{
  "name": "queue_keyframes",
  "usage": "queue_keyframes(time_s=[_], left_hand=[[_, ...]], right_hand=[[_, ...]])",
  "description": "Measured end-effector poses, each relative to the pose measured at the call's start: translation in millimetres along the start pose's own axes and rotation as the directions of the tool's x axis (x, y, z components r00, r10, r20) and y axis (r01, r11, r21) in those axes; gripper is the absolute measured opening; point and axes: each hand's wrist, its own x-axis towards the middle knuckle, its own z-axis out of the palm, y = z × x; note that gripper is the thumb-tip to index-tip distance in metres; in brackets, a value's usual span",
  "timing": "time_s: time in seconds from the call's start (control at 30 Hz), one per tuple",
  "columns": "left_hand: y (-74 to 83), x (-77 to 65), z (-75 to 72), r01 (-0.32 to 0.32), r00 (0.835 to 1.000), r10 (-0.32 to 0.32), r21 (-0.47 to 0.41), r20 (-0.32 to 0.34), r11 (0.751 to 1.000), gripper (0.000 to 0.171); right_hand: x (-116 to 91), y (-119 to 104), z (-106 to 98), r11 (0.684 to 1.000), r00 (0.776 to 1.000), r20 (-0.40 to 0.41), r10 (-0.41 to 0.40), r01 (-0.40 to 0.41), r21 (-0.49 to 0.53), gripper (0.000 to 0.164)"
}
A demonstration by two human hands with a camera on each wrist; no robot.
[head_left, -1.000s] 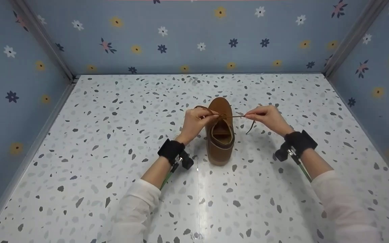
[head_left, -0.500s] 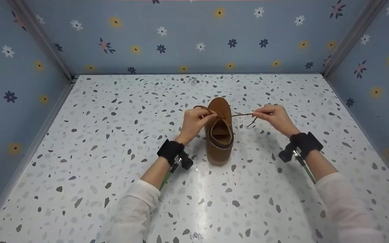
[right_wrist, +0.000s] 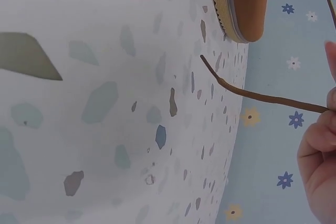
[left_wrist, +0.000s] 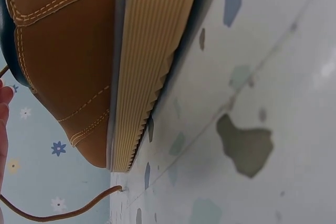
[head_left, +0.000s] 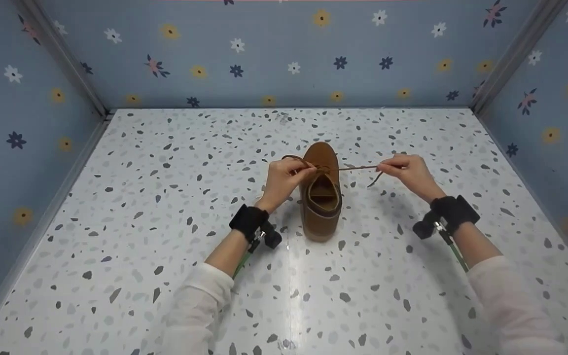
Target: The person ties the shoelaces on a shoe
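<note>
A brown leather shoe stands upright on the speckled surface, toe pointing away from me. At its lacing, my left hand pinches a brown shoelace; a loop of lace bulges out beyond those fingers. To the right of the shoe, my right hand pinches the other stretch of shoelace, which runs taut from the shoe. Its loose tip dangles below the fingers, and the right wrist view shows this lace end clearly. In the left wrist view the shoe's side and ribbed sole fill the upper left.
White terrazzo-patterned surface spreads around the shoe. Blue flowered panels enclose it at the back and both sides. A black strap with a small camera sits on each wrist.
My right hand has moved to the right, drawing a longer stretch of shoelace out from the shoe. The left hand and the shoe have stayed nearly in place.
</note>
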Motion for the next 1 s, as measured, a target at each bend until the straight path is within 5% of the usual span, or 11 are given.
queue_keyframes(time_s=[0.63, 0.7, 0.8, 0.9, 1.0], left_hand=[[0.4, -1.0, -5.9, 0.036, 0.999, -0.038, 0.075, 0.015, 0.997, 0.006], [20.0, 6.7, -18.4, 0.063, 0.995, -0.067, 0.049, 0.07, 0.997, 0.007], [20.5, 6.4, -20.0, 0.071, 0.994, -0.075, 0.059, 0.075, 0.996, 0.009], [9.2, 1.0, -14.0, 0.054, 0.998, -0.057, 0.086, 0.034, 0.995, 0.006], [-2.3, -4.4, -7.6, 0.032, 0.999, -0.032, 0.108, -0.007, 0.994, 0.004]], right_hand=[[-3.5, 7.0, -19.2, 0.998, 0.999, -0.032, 0.027, -0.029, -0.052, 0.018], [-6.4, -2.5, -23.7, 1.0, 1.0, 0.006, 0.023, -0.023, 0.006, 0.019], [-17.9, -46.8, -32.5, 0.995, 0.998, 0.054, 0.043, -0.048, 0.092, 0.019], [-29.9, -93.0, -40.3, 0.987, 0.996, 0.078, 0.038, -0.05, 0.15, 0.018], [-36.6, -115.6, -43.4, 0.988, 0.998, 0.066, 0.025, -0.035, 0.149, 0.017]])
